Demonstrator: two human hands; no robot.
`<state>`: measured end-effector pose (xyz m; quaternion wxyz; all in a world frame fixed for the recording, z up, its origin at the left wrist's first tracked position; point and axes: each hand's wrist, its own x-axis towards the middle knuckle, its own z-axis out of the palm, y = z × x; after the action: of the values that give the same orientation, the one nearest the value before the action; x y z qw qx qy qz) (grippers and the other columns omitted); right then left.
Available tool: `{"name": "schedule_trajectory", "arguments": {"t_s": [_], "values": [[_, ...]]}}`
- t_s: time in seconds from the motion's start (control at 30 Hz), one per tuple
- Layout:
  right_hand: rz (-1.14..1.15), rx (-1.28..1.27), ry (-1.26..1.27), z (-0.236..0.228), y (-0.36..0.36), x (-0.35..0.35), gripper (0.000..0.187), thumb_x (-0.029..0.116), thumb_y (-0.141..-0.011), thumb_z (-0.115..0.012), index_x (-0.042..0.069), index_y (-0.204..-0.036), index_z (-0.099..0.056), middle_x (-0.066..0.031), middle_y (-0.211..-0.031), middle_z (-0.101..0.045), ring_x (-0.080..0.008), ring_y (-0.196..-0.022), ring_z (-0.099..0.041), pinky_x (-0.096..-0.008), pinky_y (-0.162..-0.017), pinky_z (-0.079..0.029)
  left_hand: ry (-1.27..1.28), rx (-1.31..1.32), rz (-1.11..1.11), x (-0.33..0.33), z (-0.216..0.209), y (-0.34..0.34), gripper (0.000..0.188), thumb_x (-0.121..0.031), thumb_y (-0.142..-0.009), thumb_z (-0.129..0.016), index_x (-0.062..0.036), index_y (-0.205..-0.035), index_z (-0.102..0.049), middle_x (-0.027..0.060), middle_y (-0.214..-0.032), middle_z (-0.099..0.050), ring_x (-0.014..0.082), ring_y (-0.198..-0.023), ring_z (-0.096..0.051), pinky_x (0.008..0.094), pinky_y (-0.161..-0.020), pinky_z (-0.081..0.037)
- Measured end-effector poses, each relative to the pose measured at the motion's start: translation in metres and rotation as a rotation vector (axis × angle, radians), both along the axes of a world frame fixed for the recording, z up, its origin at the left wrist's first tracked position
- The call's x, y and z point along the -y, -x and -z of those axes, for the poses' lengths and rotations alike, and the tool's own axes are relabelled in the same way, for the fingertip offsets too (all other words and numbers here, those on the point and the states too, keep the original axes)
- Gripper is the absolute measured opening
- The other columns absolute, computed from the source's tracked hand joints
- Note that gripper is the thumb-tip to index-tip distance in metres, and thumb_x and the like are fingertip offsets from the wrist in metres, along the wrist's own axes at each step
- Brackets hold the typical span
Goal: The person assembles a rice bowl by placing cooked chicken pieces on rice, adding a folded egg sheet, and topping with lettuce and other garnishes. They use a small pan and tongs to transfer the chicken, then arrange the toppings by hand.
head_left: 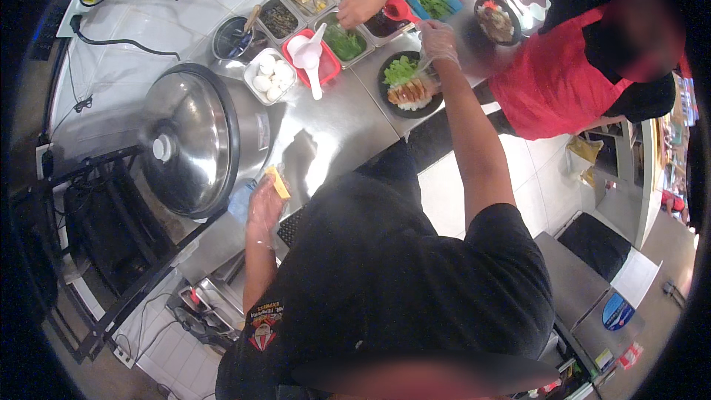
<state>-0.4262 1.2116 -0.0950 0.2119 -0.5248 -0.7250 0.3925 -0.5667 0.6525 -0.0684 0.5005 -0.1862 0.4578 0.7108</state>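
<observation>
My right hand point(438, 43), in a clear plastic glove, is closed on the handle of a red ladle point(398, 9). The ladle's bowl hangs over a steel tub of dark sauce point(381, 26). Just below that hand stands a black bowl point(406, 113) with white rice, sliced browned meat point(413, 92) and green lettuce point(400, 69). My left hand point(265, 206), gloved too, is at the counter's near edge by the big steel cooker. It is closed on a small flat yellow piece point(278, 184) whose kind I cannot make out.
A co-worker in a red apron point(544, 78) stands at the right, one hand point(361, 9) over the leafy greens point(345, 43). Around are a red tray with white scoops point(309, 55), a tub of eggs point(271, 78), a lidded steel cooker point(189, 141) and a second bowl point(497, 21).
</observation>
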Motion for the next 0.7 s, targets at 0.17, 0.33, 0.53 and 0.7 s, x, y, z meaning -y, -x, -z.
{"name": "schedule_trajectory", "arguments": {"t_s": [0.17, 0.33, 0.53, 0.7], "values": [[0.059, -0.176, 0.148, -0.02, -0.054, 0.06, 0.031, 0.027, -0.09, -0.07, -0.001, -0.1, -0.077, -0.0002, -0.073, -0.065, -0.0109, -0.067, -0.058, -0.0299, -0.064, -0.048, -0.075, 0.049, 0.069, -0.006, 0.003, 0.012, 0.025, -0.017, -0.099, -0.067, -0.0053, -0.119, -0.059, 0.0066, -0.101, -0.065, 0.0209, -0.093, -0.064, 0.0366, -0.085, -0.054], [-0.004, -0.019, 0.131, -0.035, -0.115, 0.146, 0.034, 0.032, -0.093, -0.065, 0.002, -0.106, -0.076, -0.0217, -0.088, -0.074, -0.0263, -0.078, -0.072, -0.0367, -0.075, -0.054, -0.056, 0.019, 0.097, -0.007, 0.005, 0.013, 0.028, -0.017, -0.098, -0.067, -0.0044, -0.122, -0.059, 0.0075, -0.099, -0.065, 0.0208, -0.091, -0.064, 0.036, -0.082, -0.053], [-0.034, -0.047, 0.005, -0.02, -0.128, 0.194, 0.024, 0.021, -0.095, -0.068, 0.0, -0.103, -0.075, -0.0111, -0.07, -0.065, -0.0179, -0.063, -0.059, -0.0344, -0.062, -0.046, -0.066, 0.05, 0.105, -0.013, 0.002, 0.018, 0.026, -0.016, -0.099, -0.066, -0.0049, -0.121, -0.059, 0.0079, -0.1, -0.065, 0.0212, -0.09, -0.066, 0.0363, -0.081, -0.055], [-0.079, 0.083, -0.267, -0.008, -0.136, 0.191, 0.018, 0.02, -0.094, -0.066, 0.006, -0.102, -0.074, -0.0207, -0.087, -0.07, -0.0378, -0.081, -0.068, -0.0467, -0.072, -0.053, -0.051, 0.08, 0.117, -0.011, 0.001, 0.024, 0.023, -0.017, -0.1, -0.065, -0.0052, -0.119, -0.06, 0.0086, -0.101, -0.066, 0.0222, -0.089, -0.066, 0.038, -0.082, -0.056]]}}
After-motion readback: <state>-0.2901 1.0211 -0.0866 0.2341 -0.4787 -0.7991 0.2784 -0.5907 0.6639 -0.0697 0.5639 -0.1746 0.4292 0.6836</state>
